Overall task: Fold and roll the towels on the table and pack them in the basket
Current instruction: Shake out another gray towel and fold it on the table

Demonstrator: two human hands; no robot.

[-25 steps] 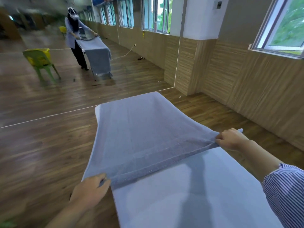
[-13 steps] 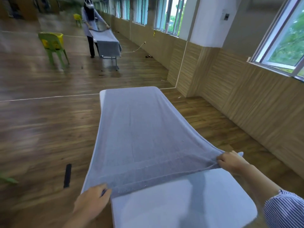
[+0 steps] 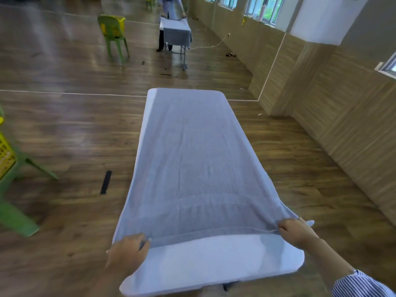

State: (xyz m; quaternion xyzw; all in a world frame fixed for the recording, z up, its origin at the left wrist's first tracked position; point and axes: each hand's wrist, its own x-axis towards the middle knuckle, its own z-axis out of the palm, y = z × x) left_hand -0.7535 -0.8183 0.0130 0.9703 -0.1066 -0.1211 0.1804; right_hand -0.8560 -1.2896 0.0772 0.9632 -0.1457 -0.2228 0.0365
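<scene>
With my left hand (image 3: 128, 251) and right hand (image 3: 296, 232) each pinching a near corner of the grey towel (image 3: 192, 163) spread along the table (image 3: 214, 264), uneven pulling could skew it off the long edges.

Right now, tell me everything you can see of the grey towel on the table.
The grey towel is a long rectangle of soft-looking terry cloth with a woven band near its near hem. It lies spread flat along the white table, covering almost all of it up to the far end. The left hand and right hand each grip a near corner, lifting that hem slightly and leaving the table's near end bare.
</scene>
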